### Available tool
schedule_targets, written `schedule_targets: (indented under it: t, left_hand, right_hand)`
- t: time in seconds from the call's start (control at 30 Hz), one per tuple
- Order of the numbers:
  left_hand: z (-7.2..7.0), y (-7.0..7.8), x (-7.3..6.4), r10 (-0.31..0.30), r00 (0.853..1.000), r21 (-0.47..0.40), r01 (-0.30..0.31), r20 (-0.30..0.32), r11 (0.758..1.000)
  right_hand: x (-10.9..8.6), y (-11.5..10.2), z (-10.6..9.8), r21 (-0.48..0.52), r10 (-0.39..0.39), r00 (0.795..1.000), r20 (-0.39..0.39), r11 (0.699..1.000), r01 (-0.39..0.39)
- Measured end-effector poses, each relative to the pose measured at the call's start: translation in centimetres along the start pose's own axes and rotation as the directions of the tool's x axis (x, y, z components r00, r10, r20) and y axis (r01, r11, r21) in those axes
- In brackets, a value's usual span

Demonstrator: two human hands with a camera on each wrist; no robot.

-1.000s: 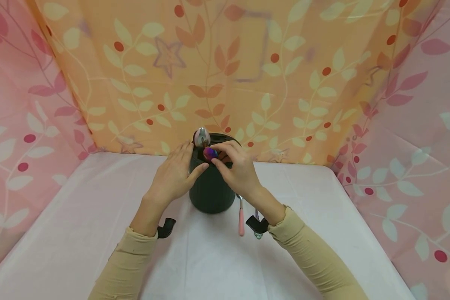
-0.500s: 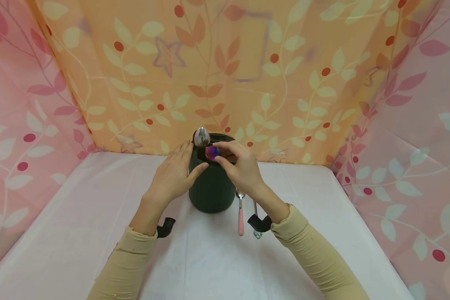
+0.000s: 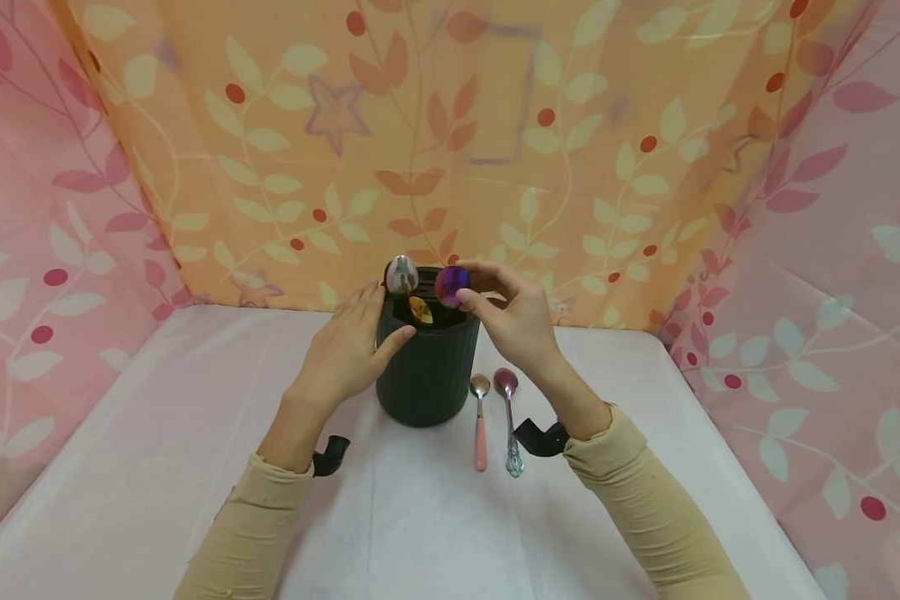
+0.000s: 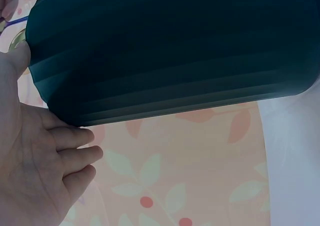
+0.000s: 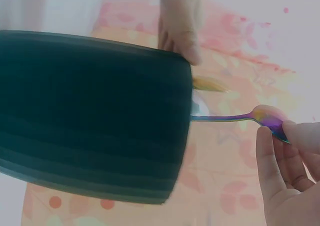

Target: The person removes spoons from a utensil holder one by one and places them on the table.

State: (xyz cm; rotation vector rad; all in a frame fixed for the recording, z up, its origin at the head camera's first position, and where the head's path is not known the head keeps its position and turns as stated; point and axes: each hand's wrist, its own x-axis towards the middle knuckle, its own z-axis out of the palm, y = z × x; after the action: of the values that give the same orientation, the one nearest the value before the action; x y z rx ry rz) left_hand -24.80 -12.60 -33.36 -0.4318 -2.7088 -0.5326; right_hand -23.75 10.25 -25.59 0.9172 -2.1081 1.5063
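The right hand (image 3: 521, 321) pinched the bowl of a purple-blue, iridescent metal spoon (image 5: 267, 117) between thumb and fingers, above the mouth of a dark green, ribbed, round container (image 3: 423, 379). The right wrist view showed the stem running to the rim; the container's wall hid the lower end, which was apparently inside. The left hand (image 3: 348, 342) lay spread along the container's left side, fingers fairly straight, thumb at the near rim, seemingly steadying it.

The step in hand looked like drawing this spoon out by its bowl. The next move, in my judgement, called for a straight lift until the handle cleared the rim, with the left hand keeping the container from tipping.

Two bowls showed beside the held one: a shiny silver spoon (image 3: 402, 275) standing higher at the back left, and a gold spoon (image 3: 421, 311) lower in the mouth. Farther out, on the white-covered table (image 3: 420, 517), a pink-handled spoon (image 3: 481, 429) and a violet-bowled spoon with a pale green, ornate handle (image 3: 509, 417) lay side by side, apart.
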Motion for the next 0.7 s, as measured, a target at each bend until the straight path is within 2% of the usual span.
schedule_targets:
  t: [0.33,0.43,0.57,0.7]
  left_hand:
    - [0.0,0.1,0.0,-0.009,1.0,-0.008,0.009,0.008,1.0]
    - [-0.1,0.1,0.0,-0.009,1.0,-0.009,0.009,0.011,1.0]
    - [-0.1,0.2,0.0,-0.01,1.0,-0.002,0.01,0.011,1.0]
    - [-0.1,0.1,0.0,-0.009,1.0,0.004,0.009,0.014,1.0]
  right_hand:
    - [0.1,-1.2,-2.2,0.094,-0.034,0.998,-0.052,0.995,0.039]
    - [0.2,-0.9,-2.9,0.142,-0.014,0.996,-0.086,0.99,0.027]
    - [0.1,0.0,-3.8,0.24,0.005,0.991,-0.136,0.97,0.028]
    - [0.0,0.7,-4.4,0.328,-0.023,0.985,-0.171,0.941,0.079]
